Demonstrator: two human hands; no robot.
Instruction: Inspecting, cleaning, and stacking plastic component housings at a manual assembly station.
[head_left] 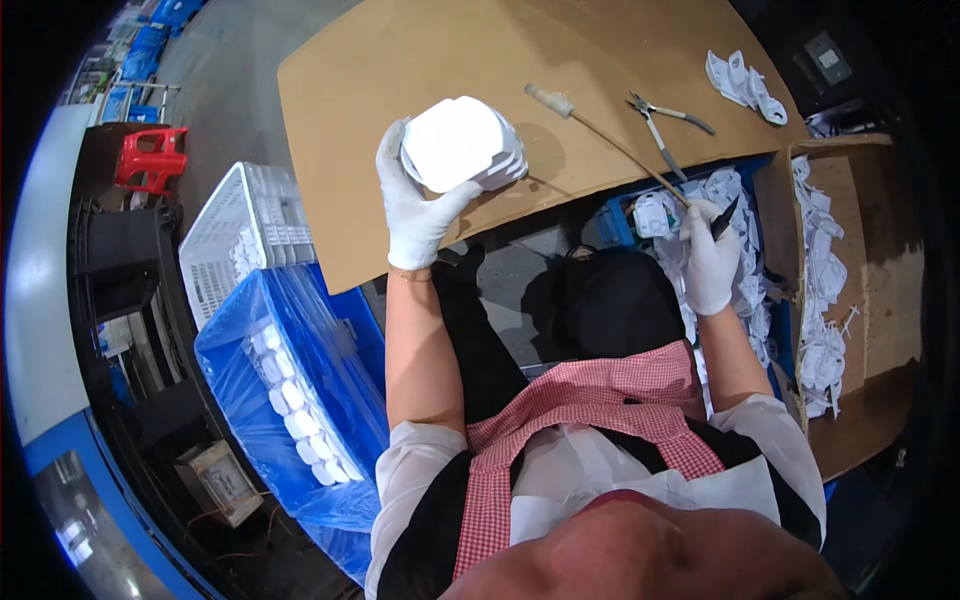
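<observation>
My left hand (420, 205), in a white glove, grips a stack of white plastic parts (462, 143) held over the brown cardboard sheet (400, 60). My right hand (710, 258), also gloved, holds a thin dark tool (724, 218) above a blue bin (615, 225) filled with loose white plastic parts (740, 290). A long thin stick with a pale handle (600, 135) lies across the cardboard, its tip near my right hand. A pair of pliers (660, 125) rests on the cardboard beyond it.
A blue crate lined with plastic film (300, 400) holds rows of white parts at my left, with a white basket (245, 235) behind it. A cardboard box (860, 300) of white parts stands at right. A red stool (150, 158) is far left.
</observation>
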